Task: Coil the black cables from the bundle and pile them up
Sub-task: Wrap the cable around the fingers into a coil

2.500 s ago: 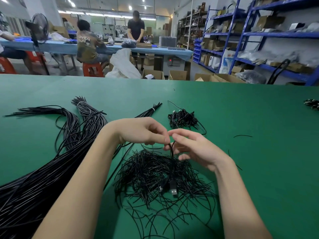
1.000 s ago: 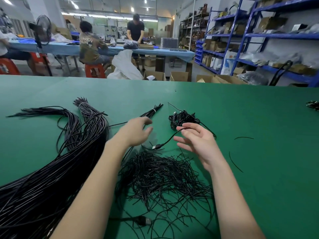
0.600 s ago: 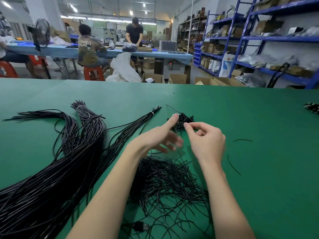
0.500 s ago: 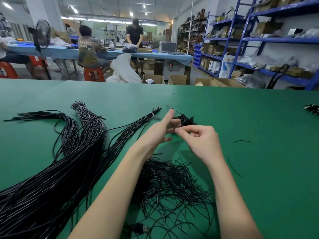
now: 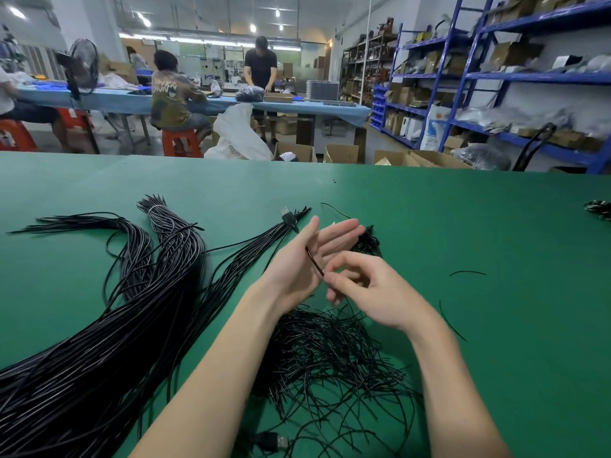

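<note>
Head view | we hold one cable [image 5: 313, 263] — left hand [image 5: 307, 259] flat, fingers straight, right hand [image 5: 363, 289] pinching it | small coiled pile [image 5: 365, 242] just beyond left hand | big bundle [image 5: 99, 342] left of it — most remains.

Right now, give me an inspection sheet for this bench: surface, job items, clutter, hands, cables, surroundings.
Surface: green table, flat, matte.
Job's things: large bundle of long black cables at left, one tied end fanned out; small coiled pile just beyond the hands.
Clutter: loose short ties heaped under the forearms; stray ties at right.
Grippers: left hand palm up, fingers straight, cable across the palm; right hand pinches that cable.
Cables: USB plug sticks up past the left hand; another plug lies at near edge.
Surroundings: blue shelving, cardboard boxes, people working at a far table.
</note>
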